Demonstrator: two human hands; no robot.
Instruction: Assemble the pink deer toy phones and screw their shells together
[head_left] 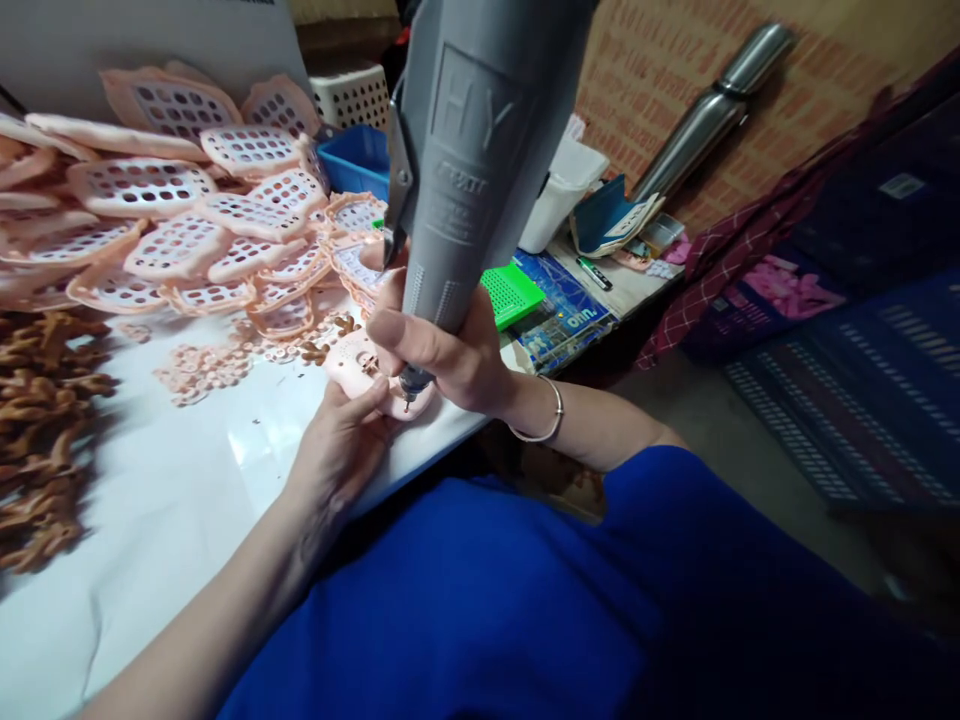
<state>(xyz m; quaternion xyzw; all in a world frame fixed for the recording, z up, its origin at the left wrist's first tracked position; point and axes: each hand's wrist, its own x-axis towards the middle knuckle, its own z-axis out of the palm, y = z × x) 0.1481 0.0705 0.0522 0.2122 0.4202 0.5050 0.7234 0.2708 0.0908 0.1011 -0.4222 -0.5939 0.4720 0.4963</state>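
Left hand (346,432) pinching a pale pink piece (358,372) (rounded, pocked with holes) at center, right hand (450,352) wrapped round a gray power tool (469,150), tip (407,398) seemingly touching it, peach perforated parts (180,245) at ten o'clock

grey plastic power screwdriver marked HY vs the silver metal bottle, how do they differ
The grey plastic power screwdriver has a dull, lettered casing; the silver metal bottle is shiny, with no lettering visible. The screwdriver is gripped in the right hand, tip down at a pale pink plastic piece, while the bottle is in neither hand. Both are long and rounded.
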